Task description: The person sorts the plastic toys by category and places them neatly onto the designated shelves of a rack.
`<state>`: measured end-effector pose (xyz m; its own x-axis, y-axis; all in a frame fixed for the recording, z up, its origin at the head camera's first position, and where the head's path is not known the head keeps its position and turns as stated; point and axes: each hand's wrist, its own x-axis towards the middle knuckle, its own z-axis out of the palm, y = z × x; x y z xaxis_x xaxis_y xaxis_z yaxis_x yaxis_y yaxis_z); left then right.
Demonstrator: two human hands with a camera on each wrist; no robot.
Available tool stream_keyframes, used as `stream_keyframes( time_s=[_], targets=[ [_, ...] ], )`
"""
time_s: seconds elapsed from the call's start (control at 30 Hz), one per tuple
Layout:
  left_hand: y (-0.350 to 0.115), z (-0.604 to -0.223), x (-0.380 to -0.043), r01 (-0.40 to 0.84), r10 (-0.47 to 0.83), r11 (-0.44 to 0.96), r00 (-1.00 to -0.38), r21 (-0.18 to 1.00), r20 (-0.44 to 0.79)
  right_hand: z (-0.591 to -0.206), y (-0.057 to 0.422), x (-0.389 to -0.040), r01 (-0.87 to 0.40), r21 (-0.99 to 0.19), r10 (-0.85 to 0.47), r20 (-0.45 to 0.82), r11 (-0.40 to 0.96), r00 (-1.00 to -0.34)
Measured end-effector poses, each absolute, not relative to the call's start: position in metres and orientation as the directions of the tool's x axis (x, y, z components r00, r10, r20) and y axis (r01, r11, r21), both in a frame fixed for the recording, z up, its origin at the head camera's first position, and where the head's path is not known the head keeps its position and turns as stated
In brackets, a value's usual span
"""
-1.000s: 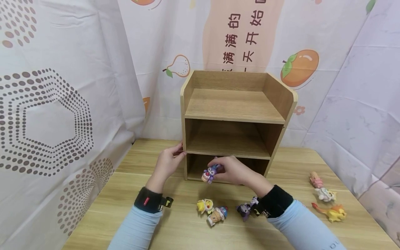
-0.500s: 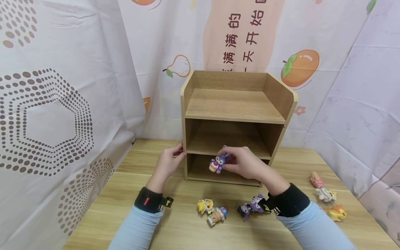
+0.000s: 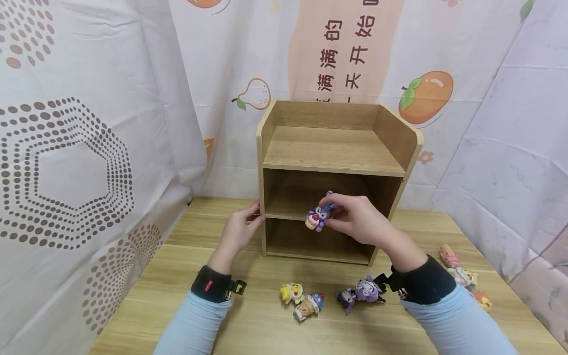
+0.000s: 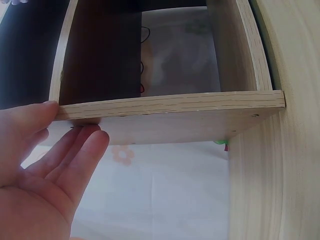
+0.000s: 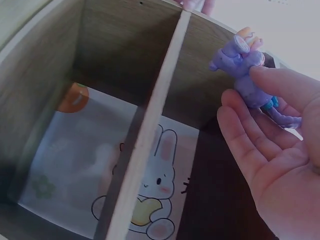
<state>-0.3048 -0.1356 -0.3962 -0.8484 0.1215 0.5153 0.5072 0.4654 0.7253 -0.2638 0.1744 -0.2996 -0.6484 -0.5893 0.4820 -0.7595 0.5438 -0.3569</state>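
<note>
Printed curtains (image 3: 230,44) are hung behind and beside a wooden table (image 3: 248,320), and on this table a wooden shelf (image 3: 335,150) is placed upright, ahead of both hands. Its side panel is gripped by the left hand (image 3: 238,230), with the thumb laid at the front edge and the fingers put against the outer face. By the right hand (image 3: 361,217), a small purple toy (image 3: 320,214) is pinched between thumb and fingers, in front of the middle board. Around each wrist a black band (image 3: 212,284) is worn, next to a light blue sleeve (image 3: 193,320).

Between the two forearms, nearer to the body than the hands, a yellow toy (image 3: 292,293) and a cone-shaped toy (image 3: 309,306) are laid close together. Below the right hand, a dark toy (image 3: 346,299) and a lilac toy (image 3: 367,290) are seen side by side. Beyond the right forearm, a pink toy (image 3: 449,256) and a white toy (image 3: 462,276) are found; an orange toy (image 3: 482,299) there is partly covered by the sleeve.

Part of the middle board is hidden behind the right hand. In the right wrist view, the purple toy's face is turned away. Whether the board is touched by it cannot be told.
</note>
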Motion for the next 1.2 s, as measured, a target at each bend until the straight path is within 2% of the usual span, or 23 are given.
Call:
stream_keyframes(
  time_s=[0.9, 1.2],
  targets=[
    [-0.135, -0.399, -0.306, 0.501, 0.105, 0.467, -0.850, 0.729, 0.516, -0.245, 0.185, -0.263, -0.812, -0.306, -0.541, 0.623, 0.496, -0.565],
    [-0.136, -0.397, -0.305, 0.464, 0.092, 0.411, -0.878, 0.785, 0.471, -0.218, 0.182, -0.266, -0.785, -0.269, -0.507, 0.638, 0.559, -0.580]
  ],
)
